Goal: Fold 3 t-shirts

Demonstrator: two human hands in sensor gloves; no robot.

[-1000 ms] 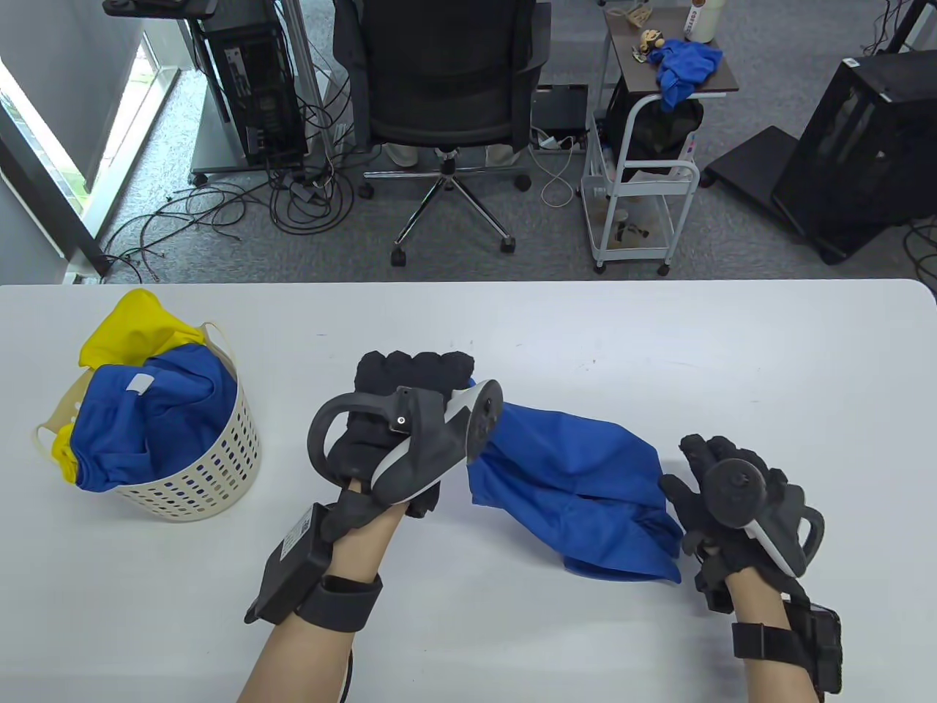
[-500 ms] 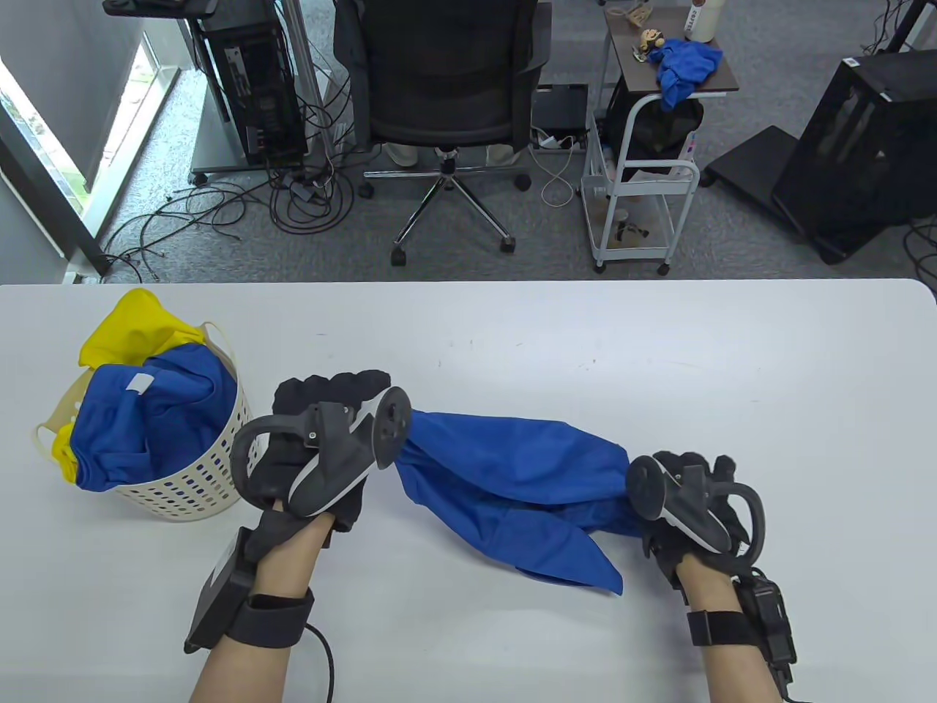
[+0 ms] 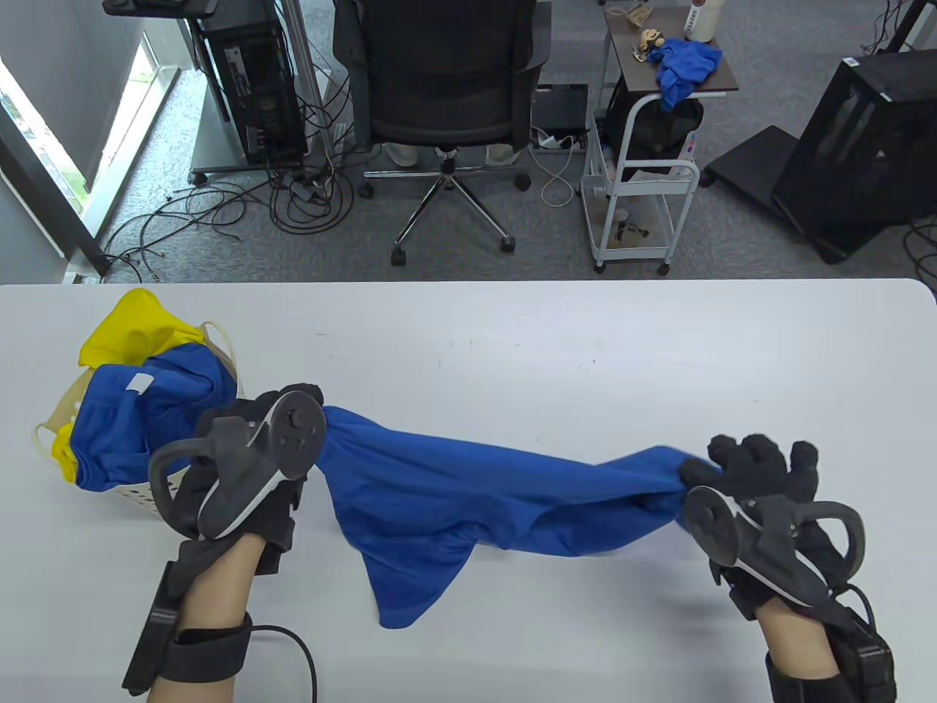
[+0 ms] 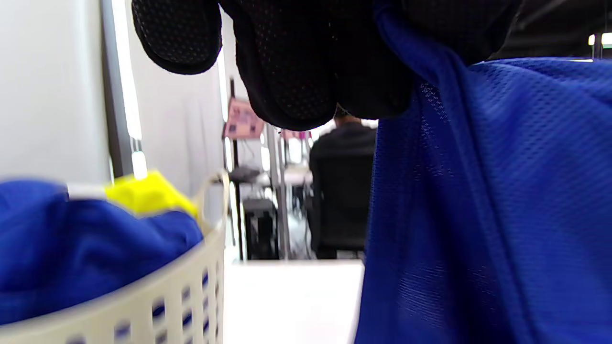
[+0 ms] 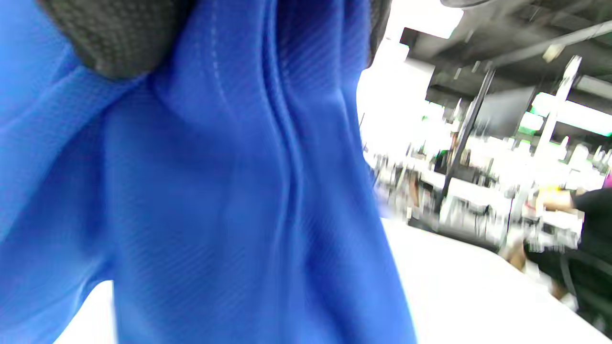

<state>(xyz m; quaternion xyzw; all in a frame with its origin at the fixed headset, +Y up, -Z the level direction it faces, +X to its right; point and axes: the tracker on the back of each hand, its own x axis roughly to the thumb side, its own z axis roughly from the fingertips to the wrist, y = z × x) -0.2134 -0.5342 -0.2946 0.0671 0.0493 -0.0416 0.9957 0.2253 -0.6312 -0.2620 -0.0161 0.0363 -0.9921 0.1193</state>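
Note:
A blue t-shirt (image 3: 468, 491) hangs stretched between my two hands above the white table (image 3: 556, 344), its lower part sagging toward the near edge. My left hand (image 3: 293, 410) grips its left end beside the basket; in the left wrist view the gloved fingers (image 4: 296, 62) clamp the blue fabric (image 4: 492, 205). My right hand (image 3: 739, 469) grips the right end; in the right wrist view the cloth (image 5: 215, 191) fills the frame under a gloved finger (image 5: 114, 38). A cream basket (image 3: 139, 494) at the left holds another blue shirt (image 3: 146, 417) and a yellow shirt (image 3: 139, 322).
The basket (image 4: 158, 296) stands close to my left hand at the table's left side. Beyond the far table edge are an office chair (image 3: 439, 80), a white trolley (image 3: 637, 198) with a blue cloth (image 3: 684, 69) on top, and floor cables.
Both hands have moved apart, left hand toward the basket and right hand to the right, pulling the crumpled blue t-shirt out into a long stretched span.

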